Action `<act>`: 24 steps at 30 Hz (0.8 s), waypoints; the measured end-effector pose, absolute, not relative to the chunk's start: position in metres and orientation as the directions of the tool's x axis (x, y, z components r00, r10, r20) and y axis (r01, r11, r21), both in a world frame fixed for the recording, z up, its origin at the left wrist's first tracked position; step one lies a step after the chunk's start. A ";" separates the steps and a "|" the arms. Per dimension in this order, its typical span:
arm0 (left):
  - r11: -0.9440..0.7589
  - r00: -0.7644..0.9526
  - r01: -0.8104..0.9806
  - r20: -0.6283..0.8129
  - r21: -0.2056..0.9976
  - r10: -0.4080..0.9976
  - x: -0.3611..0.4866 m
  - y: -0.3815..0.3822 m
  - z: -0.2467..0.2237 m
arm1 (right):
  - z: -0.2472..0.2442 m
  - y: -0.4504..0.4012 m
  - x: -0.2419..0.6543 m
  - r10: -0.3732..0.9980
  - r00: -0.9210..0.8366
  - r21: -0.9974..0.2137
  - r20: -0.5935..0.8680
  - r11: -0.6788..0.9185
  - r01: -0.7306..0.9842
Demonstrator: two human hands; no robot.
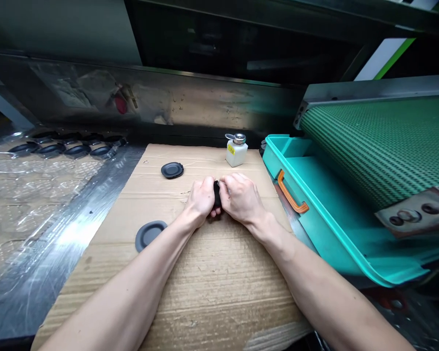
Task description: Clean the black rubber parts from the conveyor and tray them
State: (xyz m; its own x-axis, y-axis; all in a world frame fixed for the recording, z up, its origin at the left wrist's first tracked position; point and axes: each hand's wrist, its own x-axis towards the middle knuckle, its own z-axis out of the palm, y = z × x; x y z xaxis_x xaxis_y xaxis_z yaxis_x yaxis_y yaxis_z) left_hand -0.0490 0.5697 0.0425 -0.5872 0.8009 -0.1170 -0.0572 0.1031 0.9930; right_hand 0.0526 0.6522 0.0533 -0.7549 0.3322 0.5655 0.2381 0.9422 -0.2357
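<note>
My left hand (203,197) and my right hand (241,197) meet above a cardboard sheet (212,282), pinching a black rubber cap (217,194) held on edge between them. My fingers hide most of it. To the left of my left hand, a flat black round cap (172,170) lies on the cardboard. A dark grey round cap (149,234) lies near the sheet's left edge, close to my left forearm. Beyond my right hand stands a white dispensing bottle (235,152) with a metal pump top and yellow label.
A teal plastic tray (316,204) with an orange handle sits right of the cardboard, below a green textured conveyor belt (373,146). On the left, several black caps (64,149) lie in a row beyond a clear plastic sheet (29,204). A dark machine wall runs behind.
</note>
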 end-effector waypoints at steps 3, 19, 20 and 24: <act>0.117 -0.585 -0.090 -0.147 0.989 0.798 -0.049 0.569 0.045 | 0.053 0.652 0.053 0.331 -0.754 -0.261 0.567 0.941 0.217; 0.072 -0.585 -0.065 -0.097 0.995 0.805 -0.046 0.570 0.045 | 0.052 0.651 0.049 0.340 -0.760 -0.250 0.554 0.939 0.238; 0.083 -0.584 -0.098 -0.125 0.992 0.802 -0.046 0.571 0.047 | 0.052 0.652 0.050 0.345 -0.765 -0.255 0.543 0.936 0.241; 0.110 -0.590 -0.337 -0.300 0.935 0.750 -0.050 0.576 0.057 | 0.055 0.661 0.053 0.372 -0.712 -0.299 0.595 0.925 0.233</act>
State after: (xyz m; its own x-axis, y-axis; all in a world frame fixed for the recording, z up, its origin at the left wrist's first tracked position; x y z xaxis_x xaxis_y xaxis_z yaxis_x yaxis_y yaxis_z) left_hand -0.0499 0.5761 0.0571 -0.5896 0.7497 -0.3004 -0.3371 0.1096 0.9351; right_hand 0.0529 0.6606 0.0548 -0.7124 0.3720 0.5951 0.2335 0.9253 -0.2989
